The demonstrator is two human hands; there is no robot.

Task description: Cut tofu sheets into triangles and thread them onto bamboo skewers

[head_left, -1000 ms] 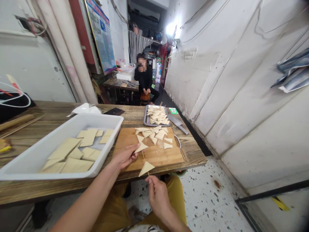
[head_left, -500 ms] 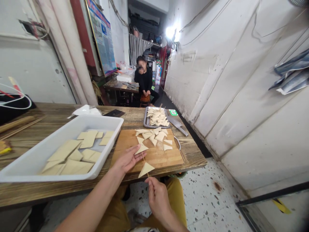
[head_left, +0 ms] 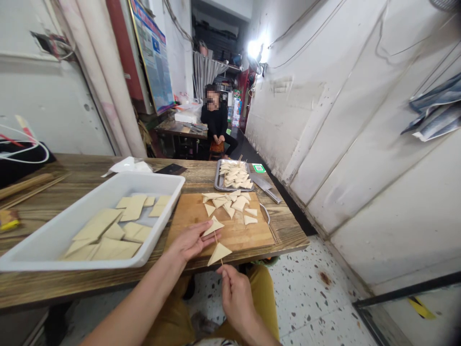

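My right hand (head_left: 236, 294) is closed round the lower end of a thin wooden skewer (head_left: 216, 237) at the table's front edge. One pale tofu-sheet triangle (head_left: 219, 253) is threaded on the skewer just above those fingers. Higher up, my left hand (head_left: 191, 240) pinches a second tofu triangle (head_left: 215, 226) between thumb and fingers, and the skewer's tip meets it. Whether the tip has pierced it I cannot tell. Behind, loose tofu triangles (head_left: 238, 203) lie on the wooden cutting board (head_left: 187, 216).
Left stands a white plastic tub (head_left: 158, 240) with flat tofu sheets (head_left: 95, 225). Beyond the board, a metal tray (head_left: 218, 185) carries skewered pieces, beside a cleaver (head_left: 264, 185). Several bare skewers (head_left: 274, 234) lie right of the board. A person (head_left: 215, 117) sits farther back.
My left hand has brought its triangle slightly down and right, closer to the one on the skewer. My right hand has hardly moved.
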